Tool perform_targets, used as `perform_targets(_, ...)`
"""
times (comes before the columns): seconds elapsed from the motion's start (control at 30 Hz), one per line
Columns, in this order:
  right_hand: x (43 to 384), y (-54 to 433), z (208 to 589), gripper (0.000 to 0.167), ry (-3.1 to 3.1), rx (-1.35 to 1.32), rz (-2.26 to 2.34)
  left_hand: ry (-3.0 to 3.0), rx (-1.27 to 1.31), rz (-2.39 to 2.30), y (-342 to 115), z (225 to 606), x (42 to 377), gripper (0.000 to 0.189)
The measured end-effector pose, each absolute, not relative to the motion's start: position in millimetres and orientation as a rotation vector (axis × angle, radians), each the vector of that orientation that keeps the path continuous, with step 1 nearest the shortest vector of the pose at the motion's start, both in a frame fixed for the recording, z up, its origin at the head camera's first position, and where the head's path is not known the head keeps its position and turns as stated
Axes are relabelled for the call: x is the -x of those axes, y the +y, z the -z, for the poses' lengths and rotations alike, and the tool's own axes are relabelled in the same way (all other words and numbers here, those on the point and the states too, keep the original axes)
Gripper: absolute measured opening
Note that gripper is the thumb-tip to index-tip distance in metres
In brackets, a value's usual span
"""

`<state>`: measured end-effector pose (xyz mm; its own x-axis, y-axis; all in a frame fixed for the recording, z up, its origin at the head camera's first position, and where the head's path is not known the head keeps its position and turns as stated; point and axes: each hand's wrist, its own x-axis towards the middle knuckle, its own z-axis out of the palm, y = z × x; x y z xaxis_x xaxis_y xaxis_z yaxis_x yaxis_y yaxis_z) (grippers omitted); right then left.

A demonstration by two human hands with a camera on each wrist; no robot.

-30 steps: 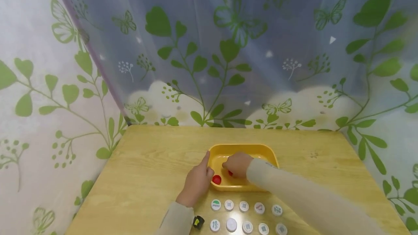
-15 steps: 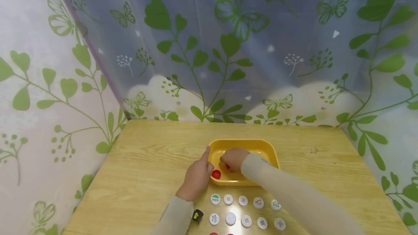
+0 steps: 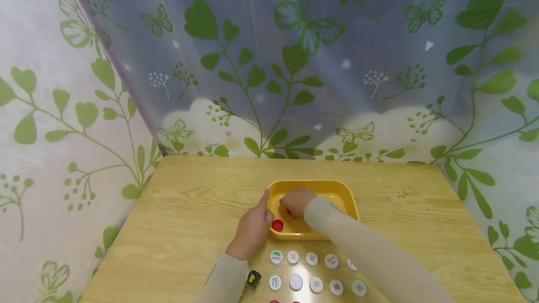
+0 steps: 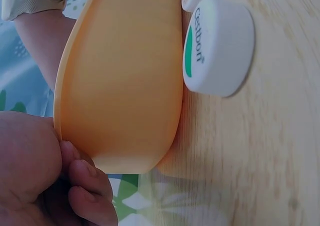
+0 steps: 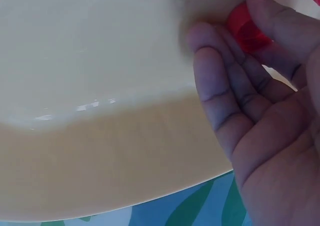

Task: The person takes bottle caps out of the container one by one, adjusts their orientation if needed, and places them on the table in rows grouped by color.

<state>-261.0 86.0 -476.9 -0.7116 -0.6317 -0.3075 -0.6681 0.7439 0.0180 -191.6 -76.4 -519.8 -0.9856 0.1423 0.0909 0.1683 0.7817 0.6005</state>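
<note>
A yellow plastic tray (image 3: pixel 290 236) lies on the wooden table. My left hand (image 3: pixel 252 226) grips its left end, the rim held between thumb and fingers, as the left wrist view shows beside the tray's outer wall (image 4: pixel 120 76). Inside the tray, my right hand (image 3: pixel 298 202) pinches a red bottle cap (image 5: pixel 246 29) between thumb and fingers, low over the tray floor. In the head view that cap is mostly covered by the hand. Another red bottle cap (image 3: pixel 277 225) sits in the tray's near left corner, close to my left hand.
Two rows of white bottle caps (image 3: pixel 296 282) lie in front of the tray, some partly behind my right sleeve. Red caps (image 3: pixel 274 301) peek in at the bottom edge. A small black object with a yellow mark (image 3: pixel 254 278) is beside my left sleeve. Patterned curtains border the table (image 3: pixel 202 200).
My right hand has moved left inside the tray with the red bottle cap, toward the other red cap. My left hand keeps its grip on the tray. The head view has tilted slightly down.
</note>
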Motion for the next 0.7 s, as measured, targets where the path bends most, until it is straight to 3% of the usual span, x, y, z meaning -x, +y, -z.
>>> perform_targets(0.27,268,89,476,0.002,2.631,1.041,-0.207,-2.943,0.253,0.968,-76,517,193,0.062)
perform_targets(0.5,270,101,470,0.009,2.678,1.141,-0.068,-2.953,0.235,0.935,-76,518,194,0.062)
perform_targets(0.7,245,123,436,0.015,2.703,1.333,0.266,-2.941,0.265,0.925,-75,518,192,0.063)
